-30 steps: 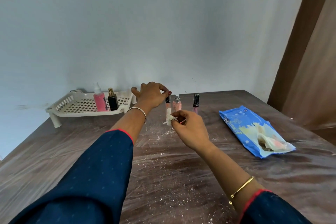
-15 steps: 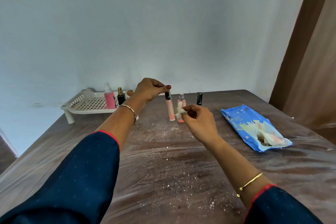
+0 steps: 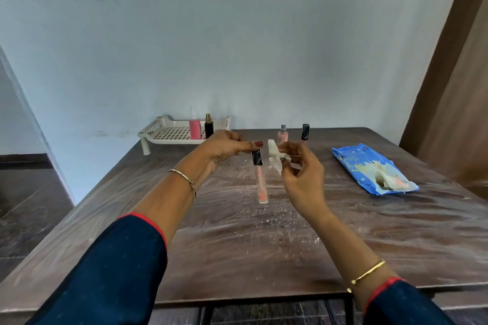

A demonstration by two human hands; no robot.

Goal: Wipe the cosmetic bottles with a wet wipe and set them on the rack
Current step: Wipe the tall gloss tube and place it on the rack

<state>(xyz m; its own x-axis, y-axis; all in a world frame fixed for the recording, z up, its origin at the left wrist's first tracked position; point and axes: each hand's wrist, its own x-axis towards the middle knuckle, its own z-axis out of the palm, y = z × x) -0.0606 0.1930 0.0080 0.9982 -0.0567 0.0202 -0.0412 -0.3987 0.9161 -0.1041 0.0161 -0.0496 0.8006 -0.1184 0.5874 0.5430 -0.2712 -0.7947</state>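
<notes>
Left hand pinches the tube by its black cap, thumb and fingertips pressed on the cap top. The clear body with peach fill hangs below the grip, clear of the table, over the middle of its far half.

Right hand is just right of the tube, fingers curled, pinching a crumpled wipe. The wipe sits beside the cap; contact with the tube cannot be told.

Versus 0.5 s ago: the tube was lower, its base at or near the tabletop next to the spray bottle. It is now lifted and drawn toward the near edge. The right hand has risen with the wipe to cap level.

Tube long axis is near vertical, cap up, base down, with the base leaning slightly right.

The spray bottle and a second tube stand upright near the far edge. The rack is at the far left corner and carries a pink bottle and a black bottle, both upright. The blue pack lies open toward the right edge.
</notes>
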